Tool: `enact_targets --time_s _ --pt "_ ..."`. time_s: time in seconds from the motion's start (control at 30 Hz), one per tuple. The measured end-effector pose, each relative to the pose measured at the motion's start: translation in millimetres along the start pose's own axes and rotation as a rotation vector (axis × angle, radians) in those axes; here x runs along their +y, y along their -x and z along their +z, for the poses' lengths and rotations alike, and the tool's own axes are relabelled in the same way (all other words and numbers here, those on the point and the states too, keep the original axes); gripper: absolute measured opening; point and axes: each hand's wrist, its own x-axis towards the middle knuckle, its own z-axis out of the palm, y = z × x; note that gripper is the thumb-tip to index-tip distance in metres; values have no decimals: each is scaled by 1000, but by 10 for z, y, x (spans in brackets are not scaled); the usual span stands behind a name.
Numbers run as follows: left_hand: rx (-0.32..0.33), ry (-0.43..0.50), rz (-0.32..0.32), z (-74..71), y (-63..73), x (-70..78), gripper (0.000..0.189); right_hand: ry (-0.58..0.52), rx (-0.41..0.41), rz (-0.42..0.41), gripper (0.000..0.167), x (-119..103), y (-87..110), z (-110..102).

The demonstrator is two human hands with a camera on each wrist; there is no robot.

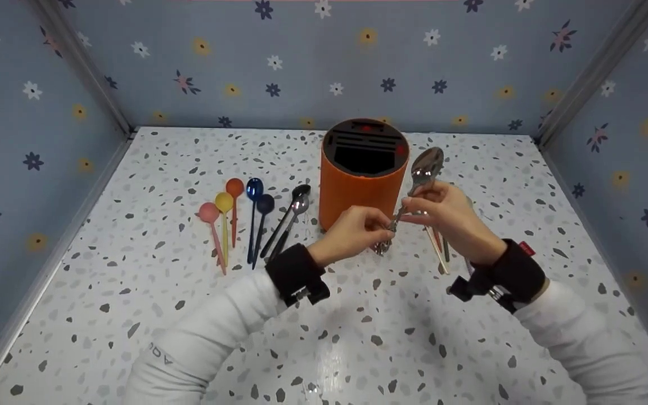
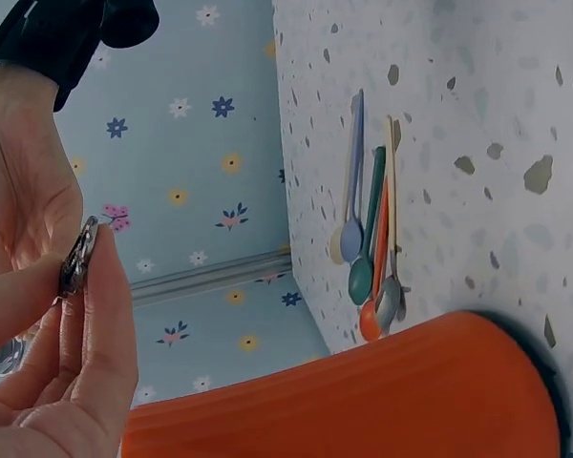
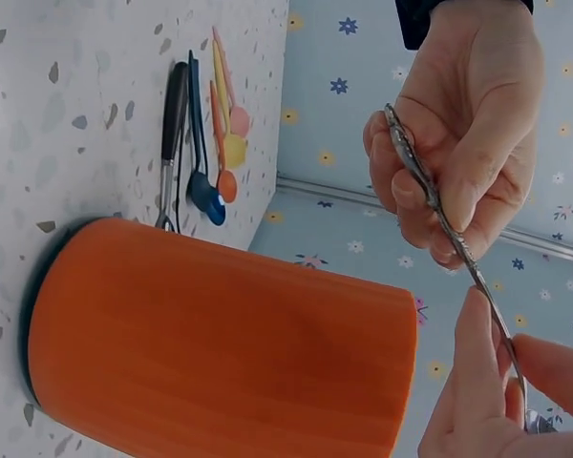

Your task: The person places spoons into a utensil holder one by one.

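Observation:
A shiny silver metal spoon (image 1: 428,162) with an ornate handle is held between both hands, tilted with its bowl up and to the right. My left hand (image 1: 353,232) pinches the lower part of the handle, whose decorated end (image 3: 401,143) shows in the right wrist view. Higher up the handle, just under the bowl, my right hand (image 1: 452,216) grips it between thumb and fingers. Just behind the hands stands an orange cylindrical holder (image 1: 352,197) with a dark slotted top (image 1: 372,138); the hands partly cover its lower right side.
Left of the holder lie a pink spoon (image 1: 209,212), a yellow spoon (image 1: 224,201), an orange spoon (image 1: 234,188), two blue spoons and two dark-handled utensils (image 1: 282,243). Several coloured spoons (image 2: 360,279) lie at the right, partly behind my right hand. Flowered panels (image 1: 301,67) enclose the speckled table (image 1: 358,349).

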Motion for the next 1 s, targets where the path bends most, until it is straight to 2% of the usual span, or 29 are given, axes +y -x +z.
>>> enact_targets --time_s 0.23,0.47,0.73,1.0 --pt "14 -39 14 -224 -157 234 16 -41 18 -76 14 -307 -86 18" --pt "64 5 7 -395 -347 422 18 -53 20 -176 19 -596 -181 37" --pt "98 20 6 -491 -528 481 19 -60 61 -239 11 -783 -320 40" --pt "167 -23 5 -521 -680 492 21 -117 123 -264 16 -856 -443 25"
